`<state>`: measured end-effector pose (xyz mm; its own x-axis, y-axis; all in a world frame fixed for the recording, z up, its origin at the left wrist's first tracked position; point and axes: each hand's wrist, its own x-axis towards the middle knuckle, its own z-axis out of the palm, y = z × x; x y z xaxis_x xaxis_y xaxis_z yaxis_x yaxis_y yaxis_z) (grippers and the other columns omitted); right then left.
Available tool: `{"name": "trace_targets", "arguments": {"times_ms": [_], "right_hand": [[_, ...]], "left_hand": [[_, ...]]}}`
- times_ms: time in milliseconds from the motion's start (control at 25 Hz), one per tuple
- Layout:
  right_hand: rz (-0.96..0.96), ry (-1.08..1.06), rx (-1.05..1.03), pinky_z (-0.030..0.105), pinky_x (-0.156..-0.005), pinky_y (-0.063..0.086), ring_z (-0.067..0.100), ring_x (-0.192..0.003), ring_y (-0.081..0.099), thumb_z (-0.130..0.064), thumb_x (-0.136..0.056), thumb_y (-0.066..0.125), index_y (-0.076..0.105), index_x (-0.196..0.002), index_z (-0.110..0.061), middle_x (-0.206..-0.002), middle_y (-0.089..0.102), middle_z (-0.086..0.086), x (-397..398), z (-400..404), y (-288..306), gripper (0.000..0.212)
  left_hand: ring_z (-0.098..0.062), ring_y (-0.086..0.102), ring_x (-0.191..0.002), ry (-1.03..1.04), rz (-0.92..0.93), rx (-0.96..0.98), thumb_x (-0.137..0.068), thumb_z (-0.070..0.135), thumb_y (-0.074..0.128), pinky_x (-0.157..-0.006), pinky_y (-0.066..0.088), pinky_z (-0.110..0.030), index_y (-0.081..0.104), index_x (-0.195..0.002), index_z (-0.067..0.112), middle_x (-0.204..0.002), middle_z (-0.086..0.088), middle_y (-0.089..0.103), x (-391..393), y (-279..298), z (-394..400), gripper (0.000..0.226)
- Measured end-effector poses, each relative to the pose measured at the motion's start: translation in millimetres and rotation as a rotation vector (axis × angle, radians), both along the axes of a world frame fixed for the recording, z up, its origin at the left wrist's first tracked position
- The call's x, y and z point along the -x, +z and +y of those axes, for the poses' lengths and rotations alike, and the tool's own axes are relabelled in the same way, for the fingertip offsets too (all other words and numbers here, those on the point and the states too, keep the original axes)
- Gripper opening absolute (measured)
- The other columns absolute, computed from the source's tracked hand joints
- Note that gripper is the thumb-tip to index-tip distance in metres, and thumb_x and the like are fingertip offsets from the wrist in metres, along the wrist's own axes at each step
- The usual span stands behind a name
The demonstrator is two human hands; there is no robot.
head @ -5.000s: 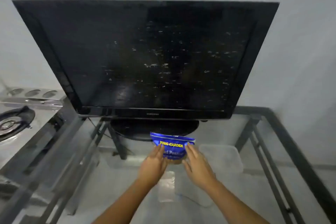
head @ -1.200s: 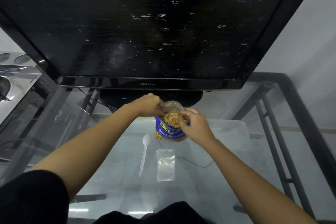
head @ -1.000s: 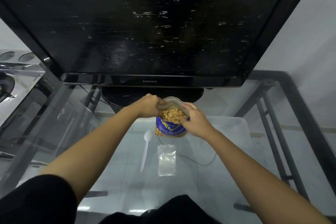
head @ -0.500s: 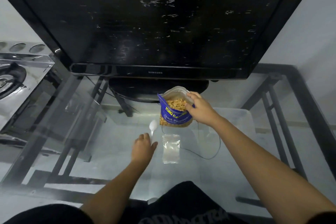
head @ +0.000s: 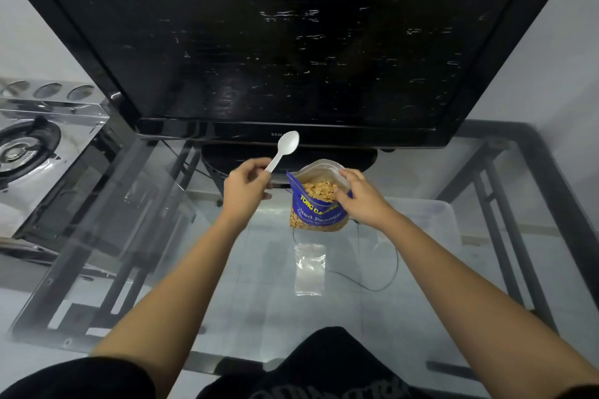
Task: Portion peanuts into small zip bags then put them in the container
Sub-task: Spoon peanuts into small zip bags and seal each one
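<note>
Spoon (head: 285, 147) now lifted in left hand (head: 246, 186), television (head: 291, 42) just behind.

Dim, soft focus, wide-angle edge distortion

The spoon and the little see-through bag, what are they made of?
The spoon looks like white plastic: thin, matte, all one piece. The little bag looks like clear, glossy plastic film: the table shows through, and its wrinkles catch light.
</note>
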<state>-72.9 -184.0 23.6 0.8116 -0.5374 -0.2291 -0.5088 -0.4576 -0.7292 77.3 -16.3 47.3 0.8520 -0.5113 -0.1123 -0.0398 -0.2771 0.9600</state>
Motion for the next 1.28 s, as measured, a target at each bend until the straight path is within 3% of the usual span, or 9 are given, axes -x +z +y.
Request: {"name": "trace_targets", "arguments": {"times_ms": [160,240,360,440,720,840,1000,1120,1280], "right_hand": [[0.002,-0.002,-0.019,0.039,-0.094,0.051,0.019,-0.13,0.038,-0.029,-0.095,0.048,0.027,-0.143,-0.016,-0.148,0.028,0.001,0.8,0.4,2.5,0.054],[-0.003,-0.014,-0.023,0.036,-0.093,0.051,0.019,-0.13,0.038,-0.029,-0.095,0.048,0.027,-0.143,-0.016,-0.148,0.027,0.0,0.1,1.3,3.2,0.054],[-0.015,-0.025,-0.026,0.035,-0.091,0.053,0.018,-0.13,0.039,-0.028,-0.095,0.049,0.027,-0.143,-0.016,-0.148,0.027,0.0,-0.2,3.5,2.7,0.054],[-0.016,-0.02,-0.025,0.034,-0.09,0.053,0.018,-0.129,0.039,-0.027,-0.095,0.049,0.027,-0.143,-0.016,-0.148,0.027,0.0,0.0,3.2,3.1,0.054],[0.005,0.019,-0.045,0.036,-0.091,0.053,0.018,-0.131,0.038,-0.028,-0.095,0.048,0.024,-0.145,-0.018,-0.151,0.024,0.001,1.0,1.8,7.5,0.056],[-0.06,-0.022,0.031,0.042,-0.102,0.046,0.019,-0.139,0.027,-0.035,-0.095,0.046,0.023,-0.145,-0.021,-0.155,0.019,0.001,4.8,6.9,7.9,0.058],[-0.285,-0.213,0.237,0.032,-0.108,0.036,0.018,-0.133,0.035,-0.027,-0.097,0.042,0.037,-0.139,-0.011,-0.145,0.038,0.008,30.7,30.8,-8.3,0.045],[-0.308,-0.3,0.337,0.017,-0.101,0.027,0.018,-0.122,0.043,-0.024,-0.096,0.038,0.048,-0.129,-0.005,-0.132,0.052,0.012,58.2,54.4,-37.2,0.04],[-0.038,-0.117,0.3,0.028,-0.11,0.027,0.026,-0.132,0.04,-0.036,-0.091,0.025,0.041,-0.136,-0.002,-0.143,0.043,0.017,82.0,82.1,-91.8,0.059]], "left_hand": [[-0.016,0.067,-0.071,-0.082,-0.002,0.118,-0.076,0.016,0.073,-0.072,0.056,-0.03,0.067,-0.093,0.027,-0.073,0.0,0.07,-12.4,21.0,-7.6,0.021],[-0.015,0.067,-0.071,-0.05,-0.069,0.116,-0.079,0.018,0.072,-0.074,0.056,-0.029,0.067,-0.087,0.021,-0.072,-0.001,0.07,-10.7,25.0,-13.0,0.009],[-0.011,0.063,-0.065,-0.124,-0.415,-0.033,-0.088,0.023,0.062,-0.063,0.05,-0.018,0.067,-0.087,0.01,-0.072,-0.004,0.068,-2.6,30.9,-23.6,0.013],[-0.015,0.062,-0.065,-0.231,-0.545,-0.145,-0.09,0.023,0.059,-0.062,0.048,-0.023,0.066,-0.087,0.004,-0.073,-0.009,0.068,0.2,29.9,-33.3,0.02],[-0.02,0.066,-0.08,-0.259,-0.317,-0.262,-0.088,0.021,0.061,-0.079,0.056,-0.034,0.062,-0.103,0.002,-0.088,-0.012,0.067,-9.2,15.7,-53.6,0.024],[-0.008,0.06,-0.078,-0.091,-0.332,-0.157,-0.087,0.027,0.064,-0.071,0.05,-0.013,0.051,-0.125,0.009,-0.098,-0.001,0.059,8.2,17.8,-42.9,0.044],[0.003,0.05,-0.07,-0.055,-0.578,-0.031,-0.089,0.012,0.058,-0.064,0.038,-0.004,0.064,-0.096,0.006,-0.083,-0.002,0.059,48.2,-10.9,-1.5,0.011],[-0.007,0.054,-0.066,-0.282,-0.648,-0.185,-0.085,0.011,0.061,-0.064,0.038,-0.005,0.069,-0.09,0.003,-0.081,-0.009,0.063,65.3,-60.2,26.5,0.013],[-0.03,0.063,-0.065,-0.461,-0.675,-0.354,-0.08,0.008,0.065,-0.063,0.049,-0.027,0.072,-0.089,0.001,-0.079,-0.017,0.064,71.8,-106.5,31.8,0.013]]}}
